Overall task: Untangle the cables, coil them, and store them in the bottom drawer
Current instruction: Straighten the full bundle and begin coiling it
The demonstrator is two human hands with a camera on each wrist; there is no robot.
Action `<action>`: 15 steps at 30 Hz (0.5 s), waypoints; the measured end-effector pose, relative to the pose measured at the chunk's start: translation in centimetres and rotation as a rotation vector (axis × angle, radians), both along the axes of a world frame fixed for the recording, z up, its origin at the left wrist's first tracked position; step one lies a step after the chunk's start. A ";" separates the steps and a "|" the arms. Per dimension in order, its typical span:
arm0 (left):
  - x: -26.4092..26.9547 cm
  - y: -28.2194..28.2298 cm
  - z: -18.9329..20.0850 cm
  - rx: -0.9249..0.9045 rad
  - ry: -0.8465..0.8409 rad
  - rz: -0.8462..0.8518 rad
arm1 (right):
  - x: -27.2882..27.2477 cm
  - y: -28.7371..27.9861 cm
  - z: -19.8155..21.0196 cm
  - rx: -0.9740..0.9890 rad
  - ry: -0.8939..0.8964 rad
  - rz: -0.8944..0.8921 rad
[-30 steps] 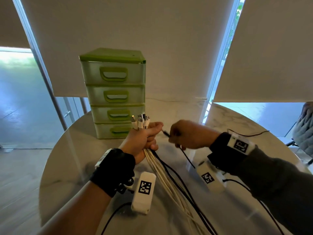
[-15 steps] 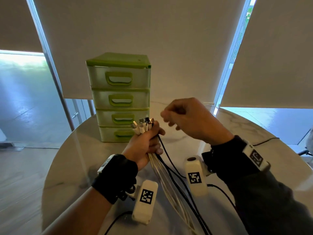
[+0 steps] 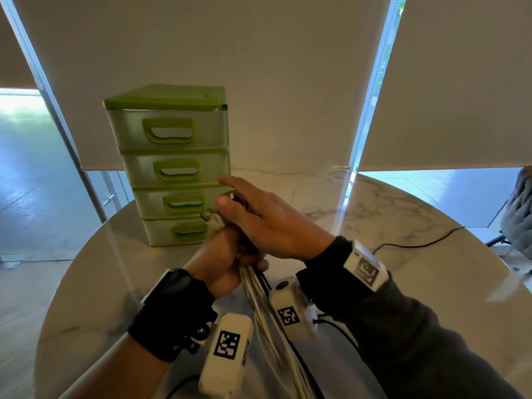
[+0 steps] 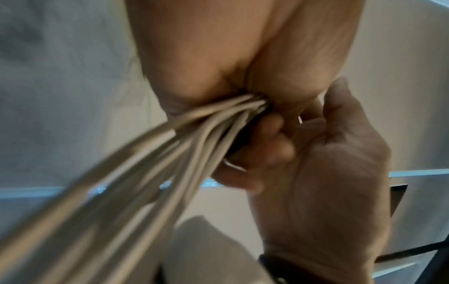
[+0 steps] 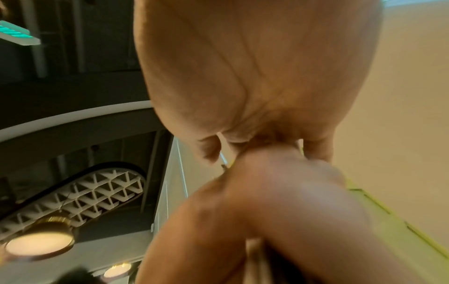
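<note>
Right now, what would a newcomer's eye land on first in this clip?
First, the two hands meeting mid-table: the left hand grips a bundle of white cables upright, plugs up, while the right hand lies over its top. Just behind stands a green drawer unit with all four drawers closed.

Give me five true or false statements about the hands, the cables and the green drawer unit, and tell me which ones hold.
1. The left hand grips a bundle of cables. True.
2. The bottom drawer is pulled open. False: all four drawers of the drawer unit are closed.
3. The right hand lies over the top of the left hand, fingers extended. True.
4. The cables are already coiled. False: they hang in straight strands down toward the table.
5. The bundle is all black cables. False: most are white, with a few black ones.
</note>
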State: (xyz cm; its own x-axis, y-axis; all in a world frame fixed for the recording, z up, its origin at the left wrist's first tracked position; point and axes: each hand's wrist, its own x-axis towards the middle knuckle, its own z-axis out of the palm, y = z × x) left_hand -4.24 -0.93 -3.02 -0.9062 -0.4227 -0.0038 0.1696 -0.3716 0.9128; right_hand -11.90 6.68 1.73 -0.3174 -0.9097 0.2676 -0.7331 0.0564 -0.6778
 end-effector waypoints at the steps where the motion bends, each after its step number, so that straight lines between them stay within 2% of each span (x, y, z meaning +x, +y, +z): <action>1: 0.0 0.1 0.1 -0.004 0.009 0.011 | 0.1 -0.1 0.0 -0.012 0.027 -0.011; 9: 0.3 0.0 0.2 -0.067 -0.057 0.094 | 0.7 -0.5 -0.4 -0.078 0.282 -0.007; 12: 0.0 0.9 0.1 -0.071 -0.043 0.167 | 0.7 -0.4 0.0 -0.087 0.263 -0.015; 15: 0.2 1.2 0.5 -0.025 -0.027 0.137 | 1.1 -0.2 0.4 -0.156 0.204 0.019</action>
